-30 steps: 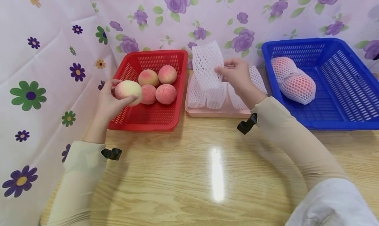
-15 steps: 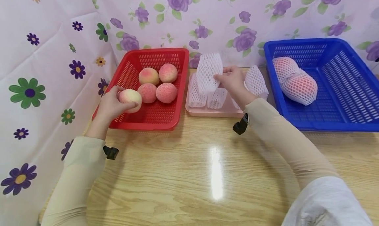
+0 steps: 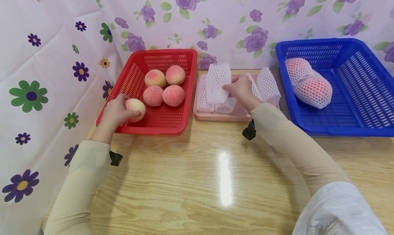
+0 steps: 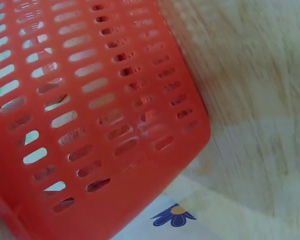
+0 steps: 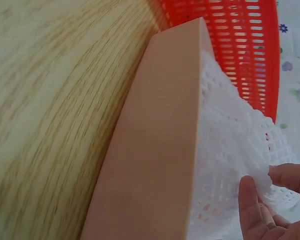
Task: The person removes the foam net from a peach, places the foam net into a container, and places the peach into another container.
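Observation:
My left hand (image 3: 115,112) grips a pale yellow and pink peach (image 3: 135,110) low in the front left part of the red basket (image 3: 167,130). Several redder peaches (image 3: 173,95) lie together beyond it. In the left wrist view only the slotted wall of the red basket (image 4: 90,100) shows, and the hand is hidden. My right hand (image 3: 243,89) pinches a white foam net sleeve (image 3: 218,84) between thumb and fingers, over the pink tray (image 3: 221,117). The right wrist view shows those fingers at the foam net (image 5: 235,145), close by the tray's wall (image 5: 155,130).
More foam net sleeves (image 3: 267,86) lie in the tray. At the right stands a blue basket (image 3: 335,129) holding two net-covered peaches (image 3: 314,89). A flowered cloth (image 3: 227,29) rises behind everything and along the left side. The wooden table (image 3: 172,183) reaches toward me.
My left hand has lowered the pale peach into the red basket. My right hand has brought the foam net sleeve down toward the tray.

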A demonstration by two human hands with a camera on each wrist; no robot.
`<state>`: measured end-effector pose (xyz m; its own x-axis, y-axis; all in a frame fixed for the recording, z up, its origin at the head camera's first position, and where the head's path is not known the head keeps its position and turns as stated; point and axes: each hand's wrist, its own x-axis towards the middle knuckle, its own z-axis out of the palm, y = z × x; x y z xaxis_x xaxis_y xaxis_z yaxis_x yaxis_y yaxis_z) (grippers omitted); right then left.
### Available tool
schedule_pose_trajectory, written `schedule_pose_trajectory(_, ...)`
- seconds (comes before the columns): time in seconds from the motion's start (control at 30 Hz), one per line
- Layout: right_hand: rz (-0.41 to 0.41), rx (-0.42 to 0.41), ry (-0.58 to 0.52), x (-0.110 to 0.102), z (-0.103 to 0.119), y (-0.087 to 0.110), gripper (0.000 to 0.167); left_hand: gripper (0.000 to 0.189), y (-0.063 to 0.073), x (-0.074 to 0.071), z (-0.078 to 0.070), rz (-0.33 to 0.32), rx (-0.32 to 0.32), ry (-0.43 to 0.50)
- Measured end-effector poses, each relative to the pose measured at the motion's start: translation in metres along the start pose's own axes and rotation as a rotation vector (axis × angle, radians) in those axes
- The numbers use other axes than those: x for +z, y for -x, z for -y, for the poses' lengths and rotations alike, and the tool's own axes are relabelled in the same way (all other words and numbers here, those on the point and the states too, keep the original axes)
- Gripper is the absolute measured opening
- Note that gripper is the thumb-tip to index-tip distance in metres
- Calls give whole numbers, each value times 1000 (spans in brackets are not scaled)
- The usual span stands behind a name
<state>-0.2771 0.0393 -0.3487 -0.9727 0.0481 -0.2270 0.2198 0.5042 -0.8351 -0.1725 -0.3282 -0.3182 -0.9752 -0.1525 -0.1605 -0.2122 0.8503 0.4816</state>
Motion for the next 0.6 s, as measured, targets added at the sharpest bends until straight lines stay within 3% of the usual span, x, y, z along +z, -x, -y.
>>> schedule_pose_trajectory(0.07, -9, -28, 72, 0, -1, 0, 20, 71, -1, 0, 0, 12, 2, -13)
schedule_pose_trajectory(0.2, -28, -81, 187, 1, -4, -3, 28, 68, -2, 2, 1, 28, 23, -48)
schedule_pose_trajectory(0.4, -4, -111, 217, 4, -10, -8, 18, 69, -5, 5, 3, 68, 29, -89)
schedule_pose_trajectory(0.6, 7, -139, 276, 9, -16, -11, 21, 73, -7, 6, 3, 94, 25, -108)
